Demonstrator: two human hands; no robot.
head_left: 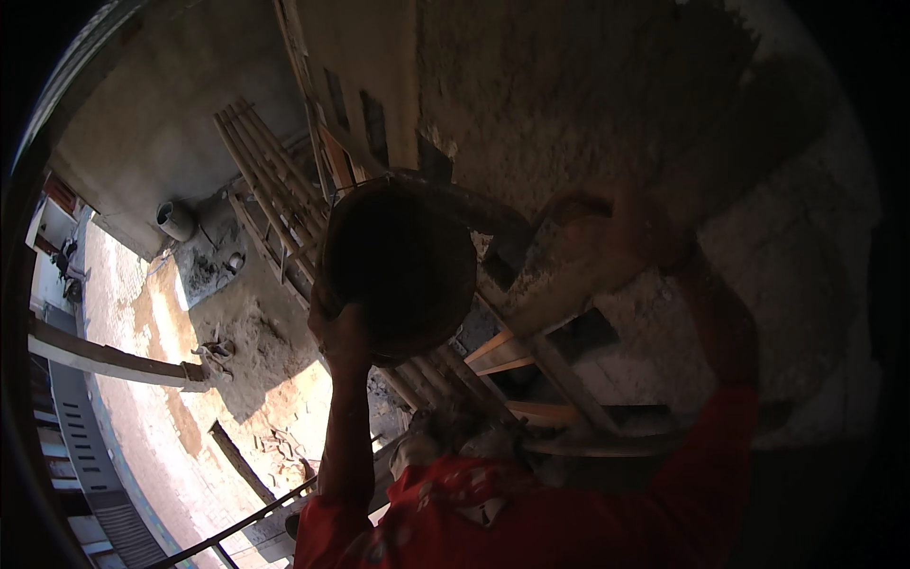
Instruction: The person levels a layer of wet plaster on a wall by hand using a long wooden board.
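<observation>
Black in shadow, the bucket (pixel 403 261) is held in front of the wooden poles (pixel 270 185), its rim clasped by the left hand (pixel 343 334), apparently for steadiness, while the right hand (pixel 646 228) is raised near the rough wall (pixel 569 104), where its finger closure cannot be told.

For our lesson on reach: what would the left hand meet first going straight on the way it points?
The dark round bucket, whose rim the left hand grips. Beyond it, perhaps the long poles, though depth is unclear.
</observation>
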